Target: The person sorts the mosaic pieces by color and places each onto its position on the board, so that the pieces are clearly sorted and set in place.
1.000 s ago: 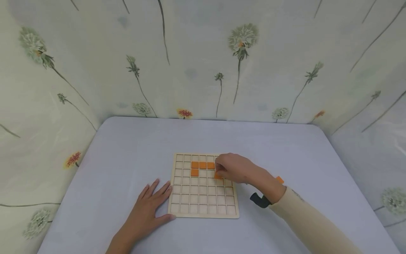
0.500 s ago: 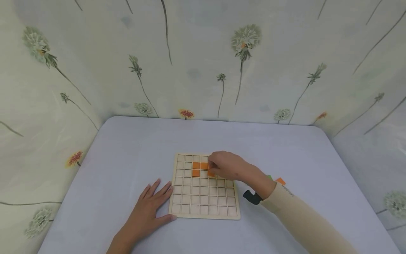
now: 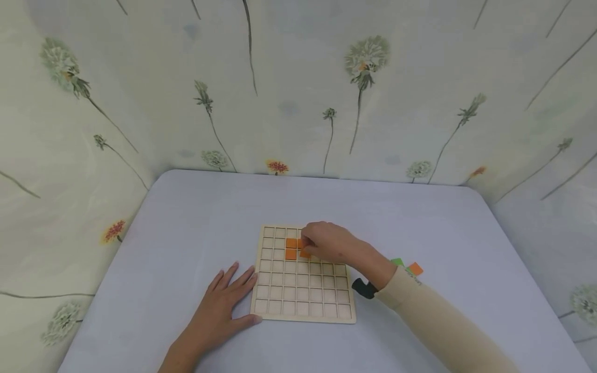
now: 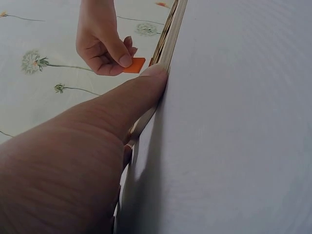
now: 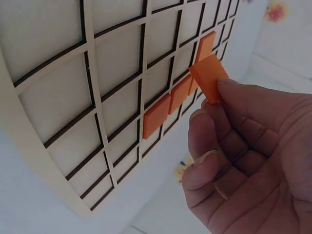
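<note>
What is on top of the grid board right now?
The grid board bears at least four orange tiles. The right hand pinches another tile above it; in the head view, whatever lies beneath that hand can't be seen.

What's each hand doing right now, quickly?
Left hand: open, fingers spread, touching the edge of the grid board.
Right hand: pinching an orange tile above the board.

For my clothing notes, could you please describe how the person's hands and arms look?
The left hand and right hand wear no visible gloves or rings. The right sleeve is cream with a small dark marking; a black curved piece shows beside that wrist. No left sleeve shows.
</note>
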A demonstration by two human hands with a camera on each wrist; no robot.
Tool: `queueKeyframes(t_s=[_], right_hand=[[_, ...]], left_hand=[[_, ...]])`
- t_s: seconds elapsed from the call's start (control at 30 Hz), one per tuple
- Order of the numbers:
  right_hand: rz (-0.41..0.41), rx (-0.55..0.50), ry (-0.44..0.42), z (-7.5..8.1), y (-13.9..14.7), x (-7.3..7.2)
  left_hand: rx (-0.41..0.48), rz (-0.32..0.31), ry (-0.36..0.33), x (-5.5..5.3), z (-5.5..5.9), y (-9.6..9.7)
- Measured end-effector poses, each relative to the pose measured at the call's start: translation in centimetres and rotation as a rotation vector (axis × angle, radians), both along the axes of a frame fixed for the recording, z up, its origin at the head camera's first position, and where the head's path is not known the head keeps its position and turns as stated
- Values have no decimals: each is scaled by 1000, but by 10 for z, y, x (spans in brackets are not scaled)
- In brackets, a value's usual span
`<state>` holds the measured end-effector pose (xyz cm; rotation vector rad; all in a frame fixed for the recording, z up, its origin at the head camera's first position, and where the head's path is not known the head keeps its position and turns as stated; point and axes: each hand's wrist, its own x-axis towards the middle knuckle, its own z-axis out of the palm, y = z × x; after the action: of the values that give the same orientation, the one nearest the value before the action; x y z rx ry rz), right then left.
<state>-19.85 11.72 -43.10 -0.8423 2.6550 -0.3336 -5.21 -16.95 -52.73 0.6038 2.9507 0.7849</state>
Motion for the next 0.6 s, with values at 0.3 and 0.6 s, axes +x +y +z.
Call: queueKeyframes(t_s=[0.3, 0.6], right_hand=[[20, 1, -1, -7, -3, -4], [32, 26, -5, -11, -6, -6]], left_hand=[[3, -9, -6, 0, 2, -1], [-3, -4, -9, -1, 4, 0]])
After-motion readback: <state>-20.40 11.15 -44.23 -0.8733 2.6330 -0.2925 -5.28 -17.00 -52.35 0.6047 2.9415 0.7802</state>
